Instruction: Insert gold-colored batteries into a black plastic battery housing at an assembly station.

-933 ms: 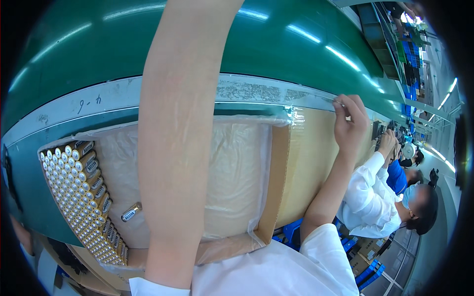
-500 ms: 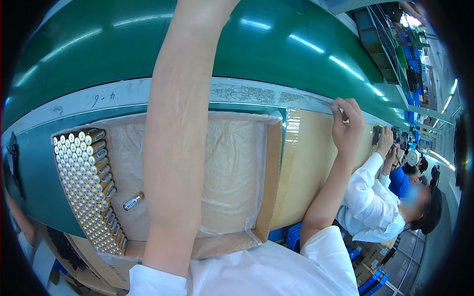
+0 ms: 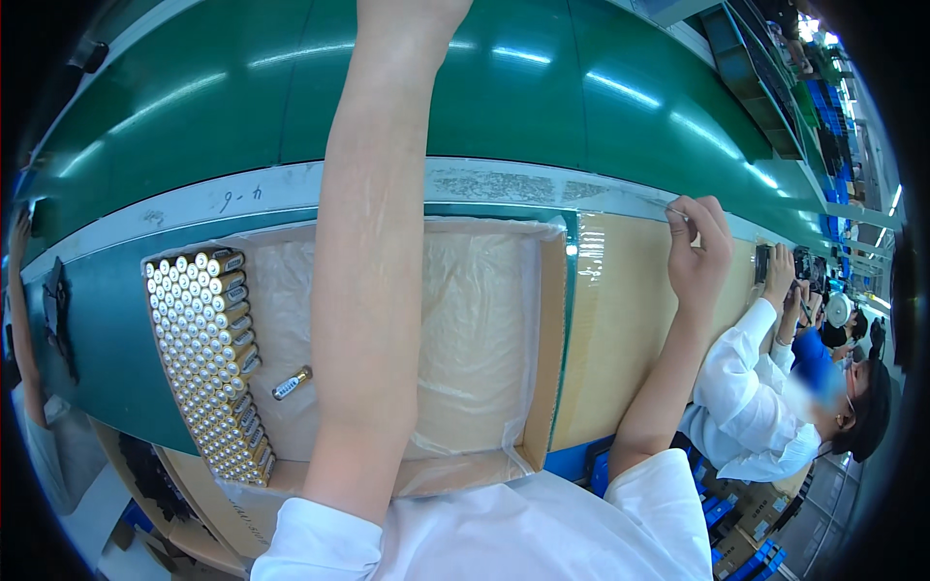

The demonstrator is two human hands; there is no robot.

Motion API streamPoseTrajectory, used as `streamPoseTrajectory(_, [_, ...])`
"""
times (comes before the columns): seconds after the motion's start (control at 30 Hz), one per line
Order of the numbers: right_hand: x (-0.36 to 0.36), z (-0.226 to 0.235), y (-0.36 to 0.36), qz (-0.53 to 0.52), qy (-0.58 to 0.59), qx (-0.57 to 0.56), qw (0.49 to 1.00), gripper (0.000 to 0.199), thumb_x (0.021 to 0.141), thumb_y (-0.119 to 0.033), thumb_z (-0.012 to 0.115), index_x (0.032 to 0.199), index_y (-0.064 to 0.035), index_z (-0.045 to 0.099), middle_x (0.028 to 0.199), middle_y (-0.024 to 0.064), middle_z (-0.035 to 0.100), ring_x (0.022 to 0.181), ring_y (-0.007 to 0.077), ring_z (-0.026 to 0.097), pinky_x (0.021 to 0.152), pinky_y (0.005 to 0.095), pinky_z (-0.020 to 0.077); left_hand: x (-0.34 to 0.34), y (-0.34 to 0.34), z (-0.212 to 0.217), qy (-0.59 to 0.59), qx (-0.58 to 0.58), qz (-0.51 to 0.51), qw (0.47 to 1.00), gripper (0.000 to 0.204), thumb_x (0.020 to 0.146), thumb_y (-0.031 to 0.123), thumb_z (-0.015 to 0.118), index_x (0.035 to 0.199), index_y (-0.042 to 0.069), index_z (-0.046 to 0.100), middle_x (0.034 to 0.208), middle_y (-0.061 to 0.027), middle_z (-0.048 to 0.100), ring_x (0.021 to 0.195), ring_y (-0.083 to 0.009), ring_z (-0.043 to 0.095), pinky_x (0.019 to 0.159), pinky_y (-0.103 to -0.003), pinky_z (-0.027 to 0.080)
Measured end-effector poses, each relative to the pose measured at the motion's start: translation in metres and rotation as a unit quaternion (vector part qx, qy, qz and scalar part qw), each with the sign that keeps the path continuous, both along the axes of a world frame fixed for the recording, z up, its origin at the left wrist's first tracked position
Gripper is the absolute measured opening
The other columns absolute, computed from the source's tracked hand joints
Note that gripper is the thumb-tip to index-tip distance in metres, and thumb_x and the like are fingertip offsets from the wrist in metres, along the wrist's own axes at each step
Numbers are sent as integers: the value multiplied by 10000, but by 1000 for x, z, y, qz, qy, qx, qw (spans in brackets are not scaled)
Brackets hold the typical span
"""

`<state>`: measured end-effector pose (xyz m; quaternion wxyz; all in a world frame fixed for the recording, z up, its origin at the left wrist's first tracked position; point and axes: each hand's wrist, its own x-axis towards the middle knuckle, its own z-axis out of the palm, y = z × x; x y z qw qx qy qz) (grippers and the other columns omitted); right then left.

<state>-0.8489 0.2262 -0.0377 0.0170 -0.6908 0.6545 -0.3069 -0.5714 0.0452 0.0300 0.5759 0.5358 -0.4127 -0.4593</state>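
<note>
My left forearm reaches straight over an open cardboard box (image 3: 552,339) lined with clear plastic film. Only the wrist and back part of my left hand (image 3: 415,12) show at the top edge, above the green surface; its fingers are out of the picture. My right hand (image 3: 699,254) is closed, fingers curled and thumb against them, beside the pale rail right of the box. Whatever it pinches, if anything, is too small to make out. Gold-and-white batteries (image 3: 205,358) stand packed in rows along the box's left side. One loose battery (image 3: 292,382) lies on the film.
Beyond the box runs a pale rail (image 3: 494,182), then a shiny green surface (image 3: 523,107). Tan cardboard (image 3: 615,320) lies right of the box. A co-worker in a white shirt (image 3: 741,397) works farther right; another person's arm (image 3: 24,329) shows at far left.
The whole view has shifted, so the box and both my arms appear farther right. My left forearm still spans the box and my right hand keeps its closed pose by the rail.
</note>
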Motion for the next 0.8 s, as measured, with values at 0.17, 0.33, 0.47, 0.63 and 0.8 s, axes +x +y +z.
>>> streamPoseTrajectory(0.17, [4, -8, 7, 73, -10, 26, 997, 128, 880, 97, 706, 957, -1, 736, 872, 28, 617, 692, 148, 490, 639, 263, 404, 3, -3, -10, 35, -9, -30, 999, 363, 980, 298, 532, 703, 84, 629, 620, 7, 513, 554, -113, 383, 526, -282, 287])
streamPoseTrajectory(0.33, [-13, 4, 12, 12, 4, 49, 999, 132, 877, 98, 707, 956, -2, 737, 876, 26, 613, 693, 150, 488, 640, 262, 402, 4, -6, -13, 53, 8, -28, 998, 359, 985, 305, 537, 689, 116, 611, 587, 34, 468, 507, -89, 334, 489, -270, 237])
streamPoseTrajectory(0.47, [-7, -11, 12, 74, -18, 18, 997, 147, 870, 100, 707, 955, -12, 750, 877, 30, 619, 697, 174, 521, 649, 292, 437, 2, -10, -17, 55, 15, -32, 998, 359, 989, 310, 540, 677, 141, 597, 560, 55, 431, 470, -70, 295, 459, -259, 198])
streamPoseTrajectory(0.63, [-17, -16, 9, 72, 14, 38, 997, 161, 853, 113, 714, 965, 1, 745, 891, 35, 623, 732, 161, 517, 649, 277, 412, 1, -16, -27, 71, -10, -47, 996, 354, 993, 316, 546, 680, 155, 589, 544, 70, 412, 449, -58, 270, 441, -255, 175])
streamPoseTrajectory(0.8, [-9, -12, 12, 65, -71, 25, 995, 139, 857, 92, 728, 943, -13, 754, 881, 38, 624, 743, 187, 542, 686, 298, 459, 1, -19, -30, 93, 0, -38, 995, 357, 992, 322, 554, 675, 159, 582, 541, 73, 407, 442, -58, 266, 438, -255, 177])
